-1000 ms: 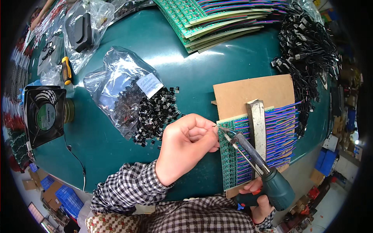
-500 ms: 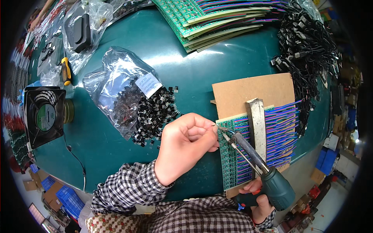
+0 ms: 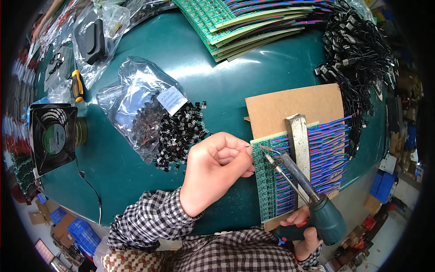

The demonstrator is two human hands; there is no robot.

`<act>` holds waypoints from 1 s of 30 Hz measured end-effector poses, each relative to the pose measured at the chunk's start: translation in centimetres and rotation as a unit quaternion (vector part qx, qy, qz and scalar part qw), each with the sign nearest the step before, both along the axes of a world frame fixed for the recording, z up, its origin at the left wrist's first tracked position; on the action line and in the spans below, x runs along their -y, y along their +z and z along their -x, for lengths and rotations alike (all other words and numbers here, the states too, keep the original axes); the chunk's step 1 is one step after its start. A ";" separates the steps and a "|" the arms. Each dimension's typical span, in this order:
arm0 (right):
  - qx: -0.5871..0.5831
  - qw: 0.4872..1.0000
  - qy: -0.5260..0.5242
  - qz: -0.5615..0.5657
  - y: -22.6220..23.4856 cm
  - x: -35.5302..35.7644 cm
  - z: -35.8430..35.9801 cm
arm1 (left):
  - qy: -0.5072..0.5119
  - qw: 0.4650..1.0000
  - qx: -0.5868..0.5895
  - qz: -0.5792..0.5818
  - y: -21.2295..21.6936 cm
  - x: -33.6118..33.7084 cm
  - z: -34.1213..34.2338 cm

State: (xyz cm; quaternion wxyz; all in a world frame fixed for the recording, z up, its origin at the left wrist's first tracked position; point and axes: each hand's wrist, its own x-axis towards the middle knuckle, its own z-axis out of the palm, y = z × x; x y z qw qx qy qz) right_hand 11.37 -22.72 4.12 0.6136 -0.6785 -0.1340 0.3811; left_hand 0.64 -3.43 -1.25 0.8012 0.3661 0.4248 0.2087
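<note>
My left hand (image 3: 216, 170) is closed in a pinch at the upper left corner of a green circuit board panel (image 3: 268, 199). A tiny dark tip shows at its fingertips, too small to name. My right hand (image 3: 302, 231) grips a dark green soldering gun (image 3: 324, 220), its barrel slanting up and left across the panel. The iron's tip and a thin metal feed tube sit over the panel's upper left, a little right of my left fingertips. A worn metal bar (image 3: 299, 152) lies across the panel. Rows of blue and red wires (image 3: 328, 154) extend to its right.
Brown cardboard (image 3: 294, 102) lies under the panel. Small black components (image 3: 181, 136) spill from a clear bag (image 3: 136, 95). A black fan (image 3: 53, 138) and a yellow-black screwdriver (image 3: 77, 86) are at left. Wired boards (image 3: 253, 25) are stacked at the back, beside black cables (image 3: 355, 59).
The soldering gun has shifted slightly right, its tip drawing away from my left fingertips. My left hand stays almost in place, still pinched.
</note>
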 end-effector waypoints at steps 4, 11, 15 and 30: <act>-0.006 1.000 -0.007 -0.022 -0.1 0.2 0.0 | -0.002 1.000 0.000 -0.001 0.1 0.0 -0.1; -0.002 0.999 -0.009 -0.035 -0.4 0.3 -0.1 | -0.009 1.000 0.002 0.000 0.1 0.0 0.1; -0.003 0.998 -0.007 -0.060 -0.2 0.1 -0.2 | -0.019 1.000 -0.007 0.006 0.8 0.1 0.5; -0.020 0.992 -0.001 -0.124 -0.1 1.2 -0.3 | -0.179 0.873 -0.083 -0.446 1.0 0.4 4.5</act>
